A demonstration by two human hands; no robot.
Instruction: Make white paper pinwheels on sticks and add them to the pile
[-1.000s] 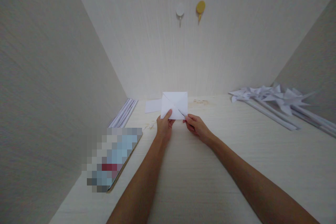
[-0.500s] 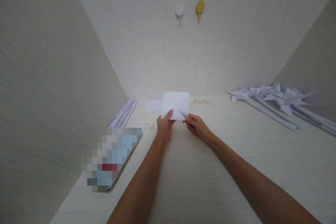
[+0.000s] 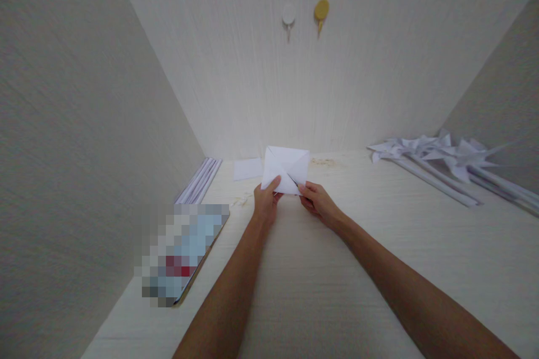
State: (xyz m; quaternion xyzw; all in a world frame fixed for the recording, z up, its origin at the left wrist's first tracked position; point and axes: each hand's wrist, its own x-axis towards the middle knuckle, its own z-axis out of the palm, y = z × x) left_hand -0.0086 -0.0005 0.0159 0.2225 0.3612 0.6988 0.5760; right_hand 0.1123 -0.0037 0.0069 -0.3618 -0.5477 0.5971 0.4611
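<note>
Folded paper [image 3: 288, 161]: spanned the gap between left hand [image 3: 266, 199] and right hand [image 3: 318, 200].
Counter [image 3: 290, 303]: lay open between the two forearms [image 3: 236, 275].
Right side: a wide passage ran to the paper pinwheels [image 3: 463, 158], whose stalks [image 3: 433, 183] barred the far right.
Left side: paper rolls [image 3: 200, 180] and a pixelated flat object [image 3: 189, 247] narrowed the way beside the left wall [image 3: 84, 134].
Back wall [image 3: 252, 78]: closed off the far side; white hook [image 3: 288, 14] and yellow hook [image 3: 321, 10] jutted well above the hands.
</note>
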